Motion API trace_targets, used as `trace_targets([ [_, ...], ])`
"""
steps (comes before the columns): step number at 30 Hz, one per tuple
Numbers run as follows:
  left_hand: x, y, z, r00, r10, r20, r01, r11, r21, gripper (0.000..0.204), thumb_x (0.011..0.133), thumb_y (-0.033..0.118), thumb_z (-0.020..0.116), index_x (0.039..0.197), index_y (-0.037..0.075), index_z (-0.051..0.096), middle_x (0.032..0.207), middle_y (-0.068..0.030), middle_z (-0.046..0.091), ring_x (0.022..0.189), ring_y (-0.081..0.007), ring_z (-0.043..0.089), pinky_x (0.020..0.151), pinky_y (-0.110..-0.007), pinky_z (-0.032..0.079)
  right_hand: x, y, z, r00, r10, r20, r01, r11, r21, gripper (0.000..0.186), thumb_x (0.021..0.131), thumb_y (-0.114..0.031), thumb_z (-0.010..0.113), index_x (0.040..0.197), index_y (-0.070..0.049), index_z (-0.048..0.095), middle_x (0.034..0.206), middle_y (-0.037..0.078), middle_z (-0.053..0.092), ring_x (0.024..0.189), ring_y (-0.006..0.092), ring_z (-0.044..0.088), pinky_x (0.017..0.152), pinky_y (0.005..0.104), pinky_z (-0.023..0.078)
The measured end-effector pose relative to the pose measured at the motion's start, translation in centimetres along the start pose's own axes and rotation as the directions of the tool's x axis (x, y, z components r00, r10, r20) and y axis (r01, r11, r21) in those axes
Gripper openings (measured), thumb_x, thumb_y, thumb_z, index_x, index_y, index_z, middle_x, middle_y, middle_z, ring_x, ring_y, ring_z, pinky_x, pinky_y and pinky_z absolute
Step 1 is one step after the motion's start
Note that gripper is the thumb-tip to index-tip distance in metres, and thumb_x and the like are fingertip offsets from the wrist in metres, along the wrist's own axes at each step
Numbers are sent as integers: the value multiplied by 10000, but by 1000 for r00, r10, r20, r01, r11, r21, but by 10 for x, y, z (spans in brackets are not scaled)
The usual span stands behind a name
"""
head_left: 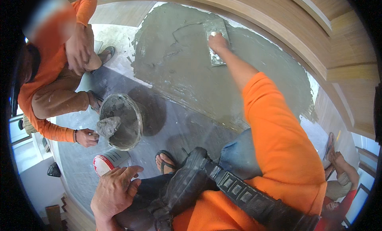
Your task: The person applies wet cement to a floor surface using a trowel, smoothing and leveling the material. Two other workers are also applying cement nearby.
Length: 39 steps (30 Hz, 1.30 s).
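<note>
1. Grey mortar-caked trowel (215, 42) sat gripped in right hand (218, 43) fingers, at 12 o'clock on wet mortar patch (187, 68).
2. Left hand (114, 188) lay flat, fingers loose, on knee at 7 o'clock.
3. Bucket (121, 121) at 9 o'clock; a co-worker's hand (86, 137) beside it.

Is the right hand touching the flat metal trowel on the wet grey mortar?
Touching. The head view shows the right hand closed on the flat metal trowel, which lies flat on the wet grey mortar.

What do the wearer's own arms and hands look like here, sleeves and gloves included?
Both hands are bare, without gloves. The right hand extends from a loose bright orange sleeve that leaves the forearm uncovered. The left hand shows no sleeve, watch or ring in view.
</note>
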<state>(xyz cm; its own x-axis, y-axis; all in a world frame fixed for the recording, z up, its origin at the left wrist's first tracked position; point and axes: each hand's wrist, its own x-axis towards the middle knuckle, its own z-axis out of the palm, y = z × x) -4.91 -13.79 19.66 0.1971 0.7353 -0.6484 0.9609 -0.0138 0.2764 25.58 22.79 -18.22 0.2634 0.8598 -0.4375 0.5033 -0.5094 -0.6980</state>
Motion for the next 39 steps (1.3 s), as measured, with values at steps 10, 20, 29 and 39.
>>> trace_targets([
  [10,2,12,-3,999,49,1,-49,999,18,296,884,106,716,1176,81,675,979,-139,732,903,-347,711,797,-453,550,-7,63,-38,994,58,-93,-33,967,254,530,1023,-428,580,1281,33,536,1059,198,684,892,303,699,650,482,584],
  [20,12,33,-4,998,62,12,-63,997,52,273,900,113,707,1170,86,675,979,-129,738,909,-350,723,796,-444,553,-10,33,-21,980,-91,-175,69,990,-124,582,1024,-405,527,1346,78,482,1231,346,664,1179,478,654,1006,540,515],
  [29,9,28,-3,999,35,36,-36,999,9,293,894,124,707,1182,85,669,953,-147,727,876,-360,714,788,-454,545,-15,68,-35,945,15,-327,-23,1000,-20,546,1015,-416,551,1305,46,511,1237,320,672,1159,452,677,996,533,522],
  [39,15,36,-6,999,24,39,-26,998,51,269,902,117,709,1165,76,671,924,-126,739,884,-329,723,781,-427,552,1,-12,15,993,-89,-80,85,995,-55,577,1022,-396,557,1371,52,455,1277,299,668,1204,459,653,1031,541,506],
])
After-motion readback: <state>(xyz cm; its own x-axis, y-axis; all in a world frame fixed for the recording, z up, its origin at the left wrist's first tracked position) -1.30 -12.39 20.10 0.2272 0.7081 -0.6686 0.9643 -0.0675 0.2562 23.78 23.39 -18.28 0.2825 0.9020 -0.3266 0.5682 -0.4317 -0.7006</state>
